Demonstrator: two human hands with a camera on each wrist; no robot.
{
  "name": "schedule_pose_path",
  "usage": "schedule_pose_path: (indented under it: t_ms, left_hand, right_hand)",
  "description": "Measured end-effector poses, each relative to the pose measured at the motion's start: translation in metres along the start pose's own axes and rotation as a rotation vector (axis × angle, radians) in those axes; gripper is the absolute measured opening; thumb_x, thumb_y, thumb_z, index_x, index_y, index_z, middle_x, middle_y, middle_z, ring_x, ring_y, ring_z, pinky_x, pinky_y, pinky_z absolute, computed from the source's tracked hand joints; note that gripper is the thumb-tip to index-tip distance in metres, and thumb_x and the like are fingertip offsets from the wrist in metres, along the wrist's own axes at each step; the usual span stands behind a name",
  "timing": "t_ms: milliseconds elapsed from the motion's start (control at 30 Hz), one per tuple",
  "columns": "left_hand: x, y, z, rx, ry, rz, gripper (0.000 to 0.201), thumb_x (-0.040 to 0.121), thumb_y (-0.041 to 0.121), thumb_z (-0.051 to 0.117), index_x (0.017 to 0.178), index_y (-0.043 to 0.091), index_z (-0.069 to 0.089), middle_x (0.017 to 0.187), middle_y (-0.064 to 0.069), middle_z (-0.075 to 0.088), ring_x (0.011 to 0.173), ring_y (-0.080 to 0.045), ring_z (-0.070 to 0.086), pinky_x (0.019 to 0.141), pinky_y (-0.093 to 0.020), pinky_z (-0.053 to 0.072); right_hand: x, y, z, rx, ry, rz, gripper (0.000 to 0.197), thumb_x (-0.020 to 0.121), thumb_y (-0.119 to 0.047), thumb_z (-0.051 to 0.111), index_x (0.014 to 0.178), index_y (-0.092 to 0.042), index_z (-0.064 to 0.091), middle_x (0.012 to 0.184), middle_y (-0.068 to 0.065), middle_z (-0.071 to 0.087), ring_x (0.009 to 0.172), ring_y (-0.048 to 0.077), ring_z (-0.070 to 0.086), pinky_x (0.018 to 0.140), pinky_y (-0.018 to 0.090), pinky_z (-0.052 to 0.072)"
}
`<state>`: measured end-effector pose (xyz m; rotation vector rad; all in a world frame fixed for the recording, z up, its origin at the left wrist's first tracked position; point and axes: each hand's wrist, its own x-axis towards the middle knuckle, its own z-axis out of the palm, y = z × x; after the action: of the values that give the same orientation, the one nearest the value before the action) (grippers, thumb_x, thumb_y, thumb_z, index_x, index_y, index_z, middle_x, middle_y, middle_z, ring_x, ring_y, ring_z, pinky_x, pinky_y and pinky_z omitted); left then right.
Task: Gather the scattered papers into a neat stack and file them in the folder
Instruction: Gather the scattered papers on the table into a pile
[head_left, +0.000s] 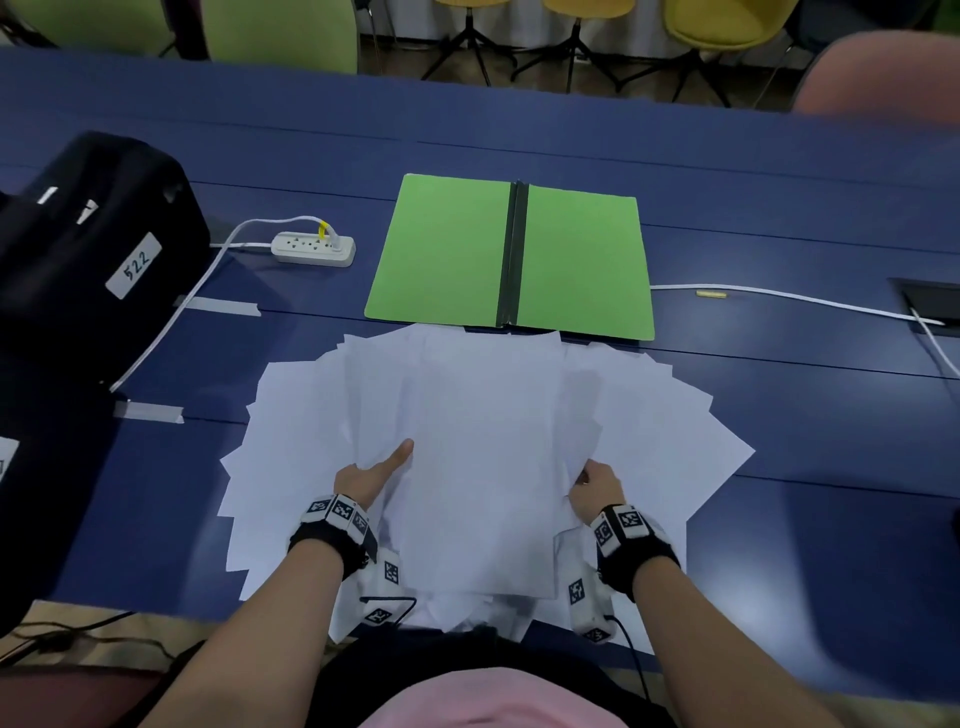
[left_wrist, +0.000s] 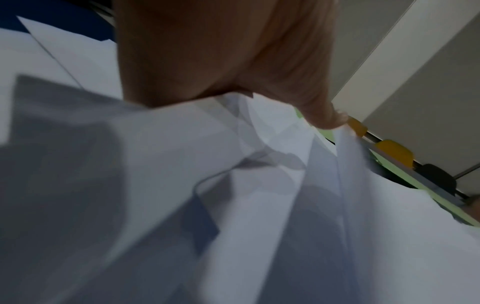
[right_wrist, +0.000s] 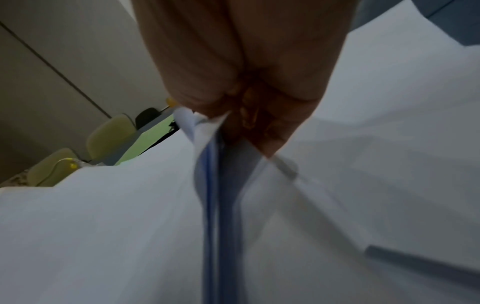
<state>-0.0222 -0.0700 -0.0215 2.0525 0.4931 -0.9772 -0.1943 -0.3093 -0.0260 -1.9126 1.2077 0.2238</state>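
White papers (head_left: 483, 441) fan before the open green folder (head_left: 511, 254); left hand (head_left: 371, 475) and right hand (head_left: 595, 488) pinch them; power strip (head_left: 313, 248) beside it.

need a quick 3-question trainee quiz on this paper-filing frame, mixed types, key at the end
1. True or false: the green folder lies open on the table, beyond the papers.
2. Multiple choice: what is the left hand doing? A) resting on the power strip B) gripping the papers, thumb on top C) closing the folder
3. Fill in: the right hand holds the ____ edge of the lifted sheets.

Key: 1 true; 2 B; 3 right
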Motion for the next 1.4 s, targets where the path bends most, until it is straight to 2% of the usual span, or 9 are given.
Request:
schedule_pose_path:
  t_ms: [133, 200, 300, 500, 667, 833, 967, 1200, 1400]
  left_hand:
    - [-0.004, 0.003, 0.002, -0.033, -0.007, -0.012, 0.117, 0.059, 0.072, 0.071, 0.144, 0.0, 0.033, 0.147, -0.016, 0.042, 0.133, -0.031, 0.044, 0.109, -0.036, 0.036]
    - [-0.002, 0.0, 0.002, 0.011, 0.005, -0.023, 0.109, 0.068, 0.063, 0.071, 0.144, -0.003, 0.031, 0.148, -0.017, 0.041, 0.134, -0.032, 0.042, 0.109, -0.037, 0.035]
    - [-0.003, -0.001, 0.001, 0.068, 0.012, -0.005, 0.091, 0.064, 0.048, 0.083, 0.133, 0.0, 0.049, 0.136, -0.016, 0.055, 0.124, -0.03, 0.053, 0.098, -0.034, 0.043]
    - [-0.003, -0.003, -0.001, 0.063, 0.007, 0.0, 0.112, 0.043, 0.053, 0.091, 0.132, -0.001, 0.05, 0.132, -0.015, 0.058, 0.121, -0.032, 0.055, 0.099, -0.04, 0.048]
    - [-0.008, -0.003, -0.007, 0.021, -0.006, -0.014, 0.099, 0.07, 0.039, 0.082, 0.144, -0.005, 0.032, 0.149, -0.017, 0.039, 0.137, -0.033, 0.039, 0.112, -0.041, 0.035]
    - [0.002, -0.011, -0.007, 0.06, 0.044, -0.021, 0.084, 0.085, 0.028, 0.07, 0.146, -0.008, 0.024, 0.155, -0.018, 0.028, 0.143, -0.03, 0.029, 0.115, -0.036, 0.026]
    - [0.005, -0.006, -0.006, -0.074, 0.005, -0.03, 0.106, 0.077, 0.046, 0.074, 0.15, -0.002, 0.016, 0.158, -0.016, 0.022, 0.144, -0.032, 0.028, 0.116, -0.042, 0.027]
    - [-0.009, 0.001, 0.0, 0.116, 0.01, -0.016, 0.112, 0.056, 0.048, 0.087, 0.14, -0.006, 0.036, 0.144, -0.019, 0.045, 0.132, -0.034, 0.045, 0.106, -0.038, 0.041]
    - [-0.006, 0.004, -0.003, 0.172, 0.094, -0.013, 0.073, 0.083, 0.023, 0.073, 0.135, -0.012, 0.036, 0.136, -0.02, 0.05, 0.127, -0.034, 0.049, 0.101, -0.033, 0.04]
  right_hand:
    - [0.006, 0.011, -0.028, 0.056, 0.252, 0.168, 0.02, 0.085, 0.0, 0.047, 0.101, -0.002, 0.06, 0.107, 0.02, 0.058, 0.104, 0.036, 0.058, 0.078, 0.033, 0.045]
    - [0.006, 0.03, -0.044, 0.073, 0.39, 0.443, 0.047, 0.08, -0.006, 0.057, 0.125, -0.003, 0.046, 0.13, 0.021, 0.042, 0.119, 0.04, 0.045, 0.091, 0.041, 0.043]
    - [0.001, 0.049, -0.055, 0.089, 0.468, 0.675, 0.073, 0.071, -0.012, 0.062, 0.134, 0.004, 0.029, 0.133, 0.025, 0.035, 0.118, 0.042, 0.04, 0.099, 0.046, 0.04]
    - [0.009, 0.058, -0.058, 0.295, 0.342, 0.489, 0.074, 0.077, -0.014, 0.071, 0.136, 0.004, 0.03, 0.132, 0.027, 0.048, 0.114, 0.041, 0.055, 0.087, 0.044, 0.046]
    - [0.01, 0.061, -0.067, 0.257, 0.221, 0.394, 0.045, 0.084, -0.01, 0.063, 0.123, 0.01, 0.053, 0.127, 0.025, 0.058, 0.114, 0.04, 0.058, 0.094, 0.043, 0.046]
    - [0.008, 0.067, -0.076, 0.233, 0.35, 0.391, 0.036, 0.085, -0.006, 0.057, 0.118, 0.009, 0.056, 0.12, 0.027, 0.061, 0.109, 0.042, 0.059, 0.092, 0.042, 0.047]
    - [0.003, 0.062, -0.07, 0.24, 0.283, 0.386, 0.036, 0.081, -0.003, 0.061, 0.116, 0.009, 0.057, 0.117, 0.025, 0.062, 0.107, 0.041, 0.06, 0.086, 0.038, 0.047]
    - [0.007, 0.038, -0.062, 0.198, 0.142, 0.285, 0.025, 0.081, 0.002, 0.06, 0.106, 0.008, 0.06, 0.116, 0.026, 0.063, 0.109, 0.038, 0.06, 0.089, 0.037, 0.047]
    - [0.004, 0.05, -0.065, 0.139, 0.134, 0.287, 0.04, 0.083, 0.005, 0.054, 0.123, 0.008, 0.054, 0.126, 0.024, 0.059, 0.114, 0.038, 0.057, 0.097, 0.039, 0.045]
